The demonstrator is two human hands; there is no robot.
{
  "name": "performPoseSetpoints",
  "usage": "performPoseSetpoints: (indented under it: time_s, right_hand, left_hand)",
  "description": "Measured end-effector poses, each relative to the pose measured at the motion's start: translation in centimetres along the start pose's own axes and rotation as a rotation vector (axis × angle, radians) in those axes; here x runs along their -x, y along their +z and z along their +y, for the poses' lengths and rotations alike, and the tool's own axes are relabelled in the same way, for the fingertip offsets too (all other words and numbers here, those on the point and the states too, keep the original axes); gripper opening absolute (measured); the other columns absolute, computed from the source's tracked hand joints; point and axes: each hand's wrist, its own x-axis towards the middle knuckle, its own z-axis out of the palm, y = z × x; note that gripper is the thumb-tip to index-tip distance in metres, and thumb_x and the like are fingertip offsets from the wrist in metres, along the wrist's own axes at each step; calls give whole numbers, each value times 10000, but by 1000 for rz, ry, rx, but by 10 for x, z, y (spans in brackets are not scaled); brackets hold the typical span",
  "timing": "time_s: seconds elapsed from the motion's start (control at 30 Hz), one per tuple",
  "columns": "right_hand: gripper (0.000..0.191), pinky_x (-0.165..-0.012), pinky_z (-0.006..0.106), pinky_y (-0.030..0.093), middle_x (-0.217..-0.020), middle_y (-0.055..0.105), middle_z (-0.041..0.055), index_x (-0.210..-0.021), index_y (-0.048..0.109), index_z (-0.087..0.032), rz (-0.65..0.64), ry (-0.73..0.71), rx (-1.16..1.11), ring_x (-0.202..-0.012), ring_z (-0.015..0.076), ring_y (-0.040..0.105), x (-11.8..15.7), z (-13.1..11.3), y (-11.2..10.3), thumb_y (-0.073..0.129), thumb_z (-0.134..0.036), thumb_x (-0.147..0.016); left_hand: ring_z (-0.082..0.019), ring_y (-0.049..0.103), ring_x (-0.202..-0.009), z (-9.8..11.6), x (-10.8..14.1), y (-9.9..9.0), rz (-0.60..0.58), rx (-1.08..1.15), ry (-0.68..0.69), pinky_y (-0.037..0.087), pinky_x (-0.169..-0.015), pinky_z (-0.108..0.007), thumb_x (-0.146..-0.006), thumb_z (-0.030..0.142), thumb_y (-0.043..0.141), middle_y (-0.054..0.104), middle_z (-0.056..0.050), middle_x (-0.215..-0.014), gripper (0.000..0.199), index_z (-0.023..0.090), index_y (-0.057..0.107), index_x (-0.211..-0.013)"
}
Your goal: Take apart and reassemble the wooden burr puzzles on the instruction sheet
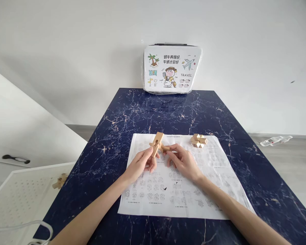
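Above the printed instruction sheet, a partly joined wooden interlocking puzzle is held between both hands. My left hand pinches the long upright plank of it between thumb and fingers. From the right, my right hand grips a short wooden bar that juts out of the same puzzle. Fingers cover part of where the pieces meet. Beyond my right hand, a second wooden puzzle, put together as a knobbly cluster, rests on the sheet's upper right.
The dark blue marble-patterned table carries a white cartoon-printed case against the wall. Left of the table stands a white perforated basket holding wooden pieces. A white cable curves near it. A clear plastic item lies at the right, off the table.
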Motion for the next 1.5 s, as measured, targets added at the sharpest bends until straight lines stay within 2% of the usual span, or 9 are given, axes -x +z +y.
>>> performPoseSetpoints:
  time_s: [0.2,0.43,0.57,0.7,0.83,1.03,1.23,1.5]
  right_hand:
    - [232,-523,300,476,-1003,779,67,-1093,607,-230,-18,7,-9,-627,159,709,0,-3,0,552,-455,-1082]
    - [197,-534,311,464,-766,756,26,-1086,595,-233,-35,12,11,-591,165,661,1,1,0,539,-421,-1082]
    - [197,-506,311,427,-690,740,14,-1088,595,-238,-36,15,38,-533,155,578,1,0,0,533,-425,-1079]
    - [231,-452,303,359,-677,740,10,-1106,610,-245,-42,4,73,-456,132,470,2,-3,0,521,-457,-1082]
    - [233,-474,302,386,-678,741,6,-1090,603,-244,-40,-11,80,-484,139,512,3,-5,0,523,-462,-1078]
    - [181,-483,311,386,-680,749,4,-1066,582,-250,-43,14,82,-466,133,500,3,-5,0,525,-421,-1073]
    - [180,-507,311,429,-707,757,11,-1025,536,-255,-32,21,59,-542,166,639,2,-7,1,525,-429,-1068]
    - [185,-521,316,456,-694,737,2,-1009,527,-251,-77,0,62,-529,162,640,2,-13,0,515,-428,-1062]
  left_hand:
    - [-106,294,-443,0,0,-1,-26,31,-33,207,-470,-275,-1094,589,395,496,47,-520,478,191,609,-942]
    - [-100,263,-412,0,-2,-2,-38,82,-56,199,-458,-272,-1062,620,425,458,64,-486,470,205,593,-922]
    - [-89,249,-392,-1,-3,-4,-36,128,-63,203,-449,-267,-1064,589,454,445,74,-473,437,207,587,-899]
    - [-89,247,-377,0,-2,-5,-9,84,-68,188,-422,-262,-1061,600,451,440,74,-468,445,211,596,-901]
    - [-81,244,-372,-1,-1,-4,-4,83,-60,188,-409,-249,-1069,580,460,451,78,-468,434,201,602,-911]
    - [-71,268,-373,1,-1,-7,-64,113,-73,216,-400,-233,-1086,561,474,473,72,-487,438,187,629,-917]
    - [-79,326,-413,1,-1,-7,-157,136,-112,312,-430,-229,-1096,527,453,520,50,-584,397,188,652,-1037]
    - [-83,358,-364,2,-2,-9,-170,117,-209,386,-403,-227,-1093,499,455,510,55,-539,392,183,652,-971]
